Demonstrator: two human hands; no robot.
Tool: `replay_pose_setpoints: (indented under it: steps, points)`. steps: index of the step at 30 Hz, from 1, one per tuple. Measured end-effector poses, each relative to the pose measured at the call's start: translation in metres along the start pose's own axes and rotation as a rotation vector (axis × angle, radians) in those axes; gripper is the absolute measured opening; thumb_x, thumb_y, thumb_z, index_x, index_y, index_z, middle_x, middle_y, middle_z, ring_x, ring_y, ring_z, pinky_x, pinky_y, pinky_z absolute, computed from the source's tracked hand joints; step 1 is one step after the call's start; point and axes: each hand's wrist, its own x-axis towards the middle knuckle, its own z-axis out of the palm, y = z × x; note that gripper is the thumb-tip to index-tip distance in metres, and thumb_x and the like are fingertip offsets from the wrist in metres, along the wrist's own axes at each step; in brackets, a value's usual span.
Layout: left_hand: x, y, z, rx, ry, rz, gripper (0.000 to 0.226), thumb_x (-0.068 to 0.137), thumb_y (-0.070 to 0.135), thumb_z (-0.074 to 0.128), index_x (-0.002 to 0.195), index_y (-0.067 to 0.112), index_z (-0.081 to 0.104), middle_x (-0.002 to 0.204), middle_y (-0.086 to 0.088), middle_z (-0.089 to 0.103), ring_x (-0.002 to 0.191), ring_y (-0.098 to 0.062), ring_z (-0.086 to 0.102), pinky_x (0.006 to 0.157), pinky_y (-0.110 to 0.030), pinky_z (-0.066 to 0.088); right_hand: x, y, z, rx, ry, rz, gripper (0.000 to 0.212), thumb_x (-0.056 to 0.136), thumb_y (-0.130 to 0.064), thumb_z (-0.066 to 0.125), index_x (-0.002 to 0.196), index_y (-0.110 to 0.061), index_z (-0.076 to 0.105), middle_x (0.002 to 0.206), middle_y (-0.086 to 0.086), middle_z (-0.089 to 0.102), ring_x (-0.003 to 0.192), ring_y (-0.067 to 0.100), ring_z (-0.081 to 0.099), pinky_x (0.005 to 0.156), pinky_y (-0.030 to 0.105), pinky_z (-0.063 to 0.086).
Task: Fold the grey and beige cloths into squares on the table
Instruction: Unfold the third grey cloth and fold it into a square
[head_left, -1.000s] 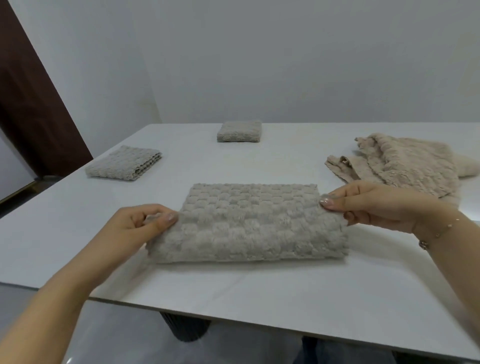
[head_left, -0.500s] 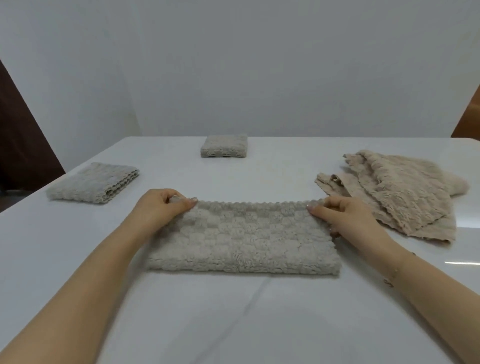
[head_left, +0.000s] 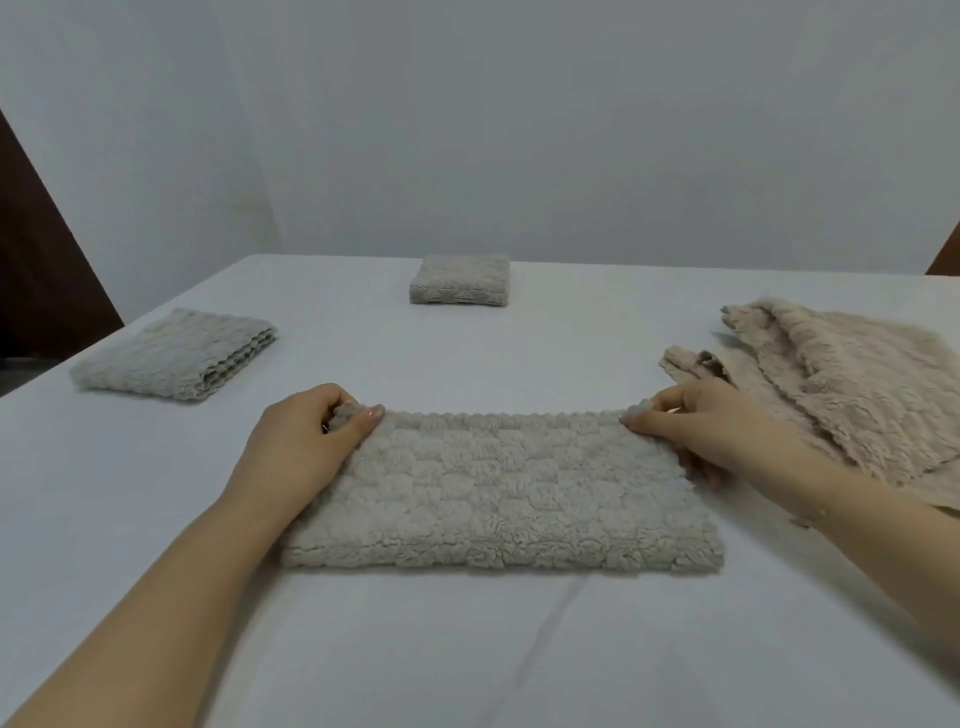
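Note:
A grey fluffy cloth (head_left: 504, 493) lies folded into a long rectangle on the white table (head_left: 467, 649) right in front of me. My left hand (head_left: 306, 447) pinches its far left corner between thumb and fingers. My right hand (head_left: 711, 431) pinches the far right corner the same way. A beige cloth (head_left: 831, 384) lies rumpled and unfolded at the right, just beyond my right hand.
Two folded grey cloths rest on the table: one folded cloth (head_left: 176, 353) at the left and a smaller folded square (head_left: 460, 280) at the far middle. A white wall stands behind the table; a dark brown door shows at the far left.
Both hands slid from the cloth's side edges up to its far corners. My head moved closer and tilted, so the table's near edge left the view.

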Motion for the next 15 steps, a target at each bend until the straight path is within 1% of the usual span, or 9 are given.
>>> replay_pose_setpoints:
  steps: [2,3,4,6,8,10,15]
  points:
    - [0.001,-0.002,0.003,0.01,0.0,-0.003,0.028,0.088,0.045,0.059,0.078,0.019,0.063,0.071,0.004,0.063,0.069,-0.011,0.057,0.057,-0.028,0.039,-0.002,0.004,0.004,-0.032,0.062,-0.039,0.037,0.086,-0.028,0.068,0.065,0.0,0.057,0.042,0.005,0.052,0.03,0.012,0.045,0.033,0.015,0.031]
    - [0.001,-0.003,0.003,0.018,-0.004,-0.007,0.028,0.088,0.045,0.059,0.078,0.019,0.063,0.071,0.004,0.064,0.069,-0.011,0.057,0.058,-0.028,0.041,-0.002,0.006,0.004,-0.036,0.077,-0.052,0.038,0.086,-0.028,0.067,0.065,0.003,0.057,0.043,0.007,0.053,0.031,0.013,0.046,0.033,0.015,0.031]
    - [0.002,-0.003,0.004,0.024,-0.008,-0.01,0.028,0.087,0.046,0.059,0.078,0.02,0.063,0.071,0.004,0.064,0.069,-0.011,0.057,0.057,-0.028,0.04,-0.001,0.007,0.004,-0.029,0.08,-0.058,0.039,0.086,-0.029,0.068,0.064,0.002,0.058,0.045,0.009,0.054,0.034,0.016,0.048,0.034,0.016,0.032]
    - [0.004,-0.004,0.005,0.036,-0.007,-0.013,0.03,0.087,0.048,0.059,0.076,0.02,0.063,0.068,0.004,0.064,0.066,-0.011,0.057,0.055,-0.028,0.038,0.001,0.009,0.002,-0.003,0.075,-0.056,0.039,0.085,-0.031,0.068,0.06,-0.003,0.058,0.046,0.013,0.054,0.039,0.021,0.049,0.035,0.019,0.033]
    - [0.004,-0.004,0.006,0.036,0.005,-0.019,0.032,0.086,0.049,0.059,0.074,0.02,0.062,0.066,0.003,0.064,0.065,-0.012,0.057,0.055,-0.029,0.04,0.0,0.009,0.002,0.011,0.081,-0.062,0.038,0.086,-0.03,0.067,0.06,-0.005,0.056,0.042,0.009,0.052,0.036,0.018,0.048,0.034,0.019,0.033]
    - [0.004,-0.006,0.007,0.027,0.02,-0.031,0.034,0.085,0.05,0.059,0.072,0.019,0.061,0.064,0.002,0.063,0.063,-0.015,0.057,0.058,-0.031,0.042,-0.001,0.01,0.004,0.0,0.094,-0.087,0.038,0.087,-0.029,0.066,0.062,-0.002,0.055,0.039,0.005,0.051,0.031,0.012,0.047,0.034,0.016,0.033]
    - [0.004,-0.006,0.009,0.039,0.028,-0.031,0.033,0.087,0.052,0.056,0.073,0.022,0.059,0.064,0.002,0.063,0.064,-0.016,0.057,0.062,-0.036,0.047,-0.001,0.013,0.007,-0.029,0.128,-0.161,0.043,0.089,-0.026,0.064,0.064,0.008,0.054,0.039,0.003,0.051,0.031,0.011,0.047,0.038,0.012,0.036]
